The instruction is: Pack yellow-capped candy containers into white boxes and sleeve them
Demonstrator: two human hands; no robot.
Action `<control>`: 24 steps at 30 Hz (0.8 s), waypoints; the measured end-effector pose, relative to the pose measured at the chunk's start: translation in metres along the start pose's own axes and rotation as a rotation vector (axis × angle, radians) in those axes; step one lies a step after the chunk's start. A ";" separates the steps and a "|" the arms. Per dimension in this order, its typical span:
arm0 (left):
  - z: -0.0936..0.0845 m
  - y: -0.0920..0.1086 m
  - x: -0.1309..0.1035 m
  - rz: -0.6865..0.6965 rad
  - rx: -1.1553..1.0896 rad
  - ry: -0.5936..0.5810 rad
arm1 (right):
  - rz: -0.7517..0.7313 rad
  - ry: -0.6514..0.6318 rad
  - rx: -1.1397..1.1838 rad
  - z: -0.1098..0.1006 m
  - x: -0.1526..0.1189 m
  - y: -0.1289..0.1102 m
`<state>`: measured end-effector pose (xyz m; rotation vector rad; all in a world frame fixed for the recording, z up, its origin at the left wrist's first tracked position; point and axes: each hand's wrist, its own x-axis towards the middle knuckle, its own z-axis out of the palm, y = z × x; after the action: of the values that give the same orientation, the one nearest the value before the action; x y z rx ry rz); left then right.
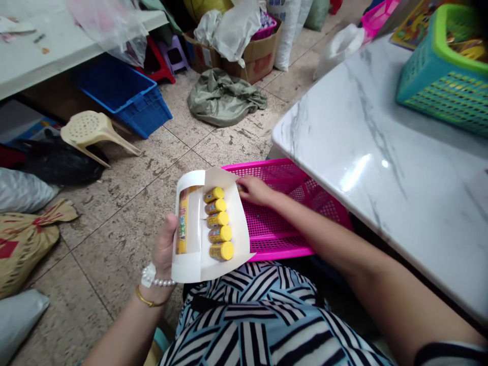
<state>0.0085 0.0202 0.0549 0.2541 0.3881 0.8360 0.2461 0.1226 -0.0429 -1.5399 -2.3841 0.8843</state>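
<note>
My left hand [166,239] is closed on the left edge of a white card package [190,264], its thumb on the near face. The card is bent into a curve, with a clear window and a yellow printed panel [183,221] on its left part. Several small jars with yellow caps [218,219] stand in a row on the card. My right hand [254,190] reaches over the pink mesh basket [282,251] at my lap, close to the card's right edge. Its fingers are drawn together, and their tips are partly hidden by the card.
A marble-patterned table [343,127] is at my right, bearing a green and teal basket [442,84]. On the floor are a cream stool [89,129], a blue crate [147,109], a grey-green sack [223,99] and cardboard boxes [251,61]. A white table [57,66] stands at the far left.
</note>
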 end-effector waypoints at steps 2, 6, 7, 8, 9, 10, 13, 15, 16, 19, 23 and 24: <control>-0.003 -0.001 -0.001 0.002 -0.001 -0.007 | 0.047 0.107 0.094 -0.013 -0.004 0.007; -0.009 -0.003 -0.003 -0.009 -0.012 0.017 | -0.005 0.360 0.338 -0.045 -0.020 -0.006; -0.010 -0.004 -0.003 -0.030 -0.005 0.029 | -0.056 0.437 0.437 -0.051 -0.025 -0.014; -0.011 -0.004 -0.003 -0.046 0.004 0.039 | -0.112 0.501 0.544 -0.055 -0.030 -0.023; -0.012 -0.004 -0.003 -0.056 0.015 0.045 | -0.167 0.542 0.652 -0.059 -0.034 -0.032; -0.012 -0.003 -0.003 -0.058 0.025 0.045 | -0.214 0.549 0.749 -0.060 -0.037 -0.040; -0.011 -0.002 -0.003 -0.040 0.033 0.010 | -0.283 0.452 0.930 -0.059 -0.045 -0.055; -0.010 -0.002 -0.003 -0.034 0.024 -0.018 | -0.324 0.399 0.920 -0.059 -0.049 -0.057; -0.009 -0.002 -0.003 -0.030 0.017 -0.027 | -0.351 0.384 0.865 -0.061 -0.050 -0.057; -0.009 -0.001 -0.003 -0.015 -0.006 -0.034 | -0.421 0.383 0.696 -0.072 -0.054 -0.056; -0.008 0.001 -0.001 -0.060 -0.018 -0.071 | -0.341 0.414 0.936 -0.086 -0.051 -0.057; -0.008 0.001 0.000 -0.070 -0.015 -0.071 | -0.293 0.424 1.004 -0.087 -0.049 -0.058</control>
<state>0.0043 0.0213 0.0482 0.2542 0.3228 0.7592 0.2620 0.0960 0.0683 -0.8265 -1.4128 1.2359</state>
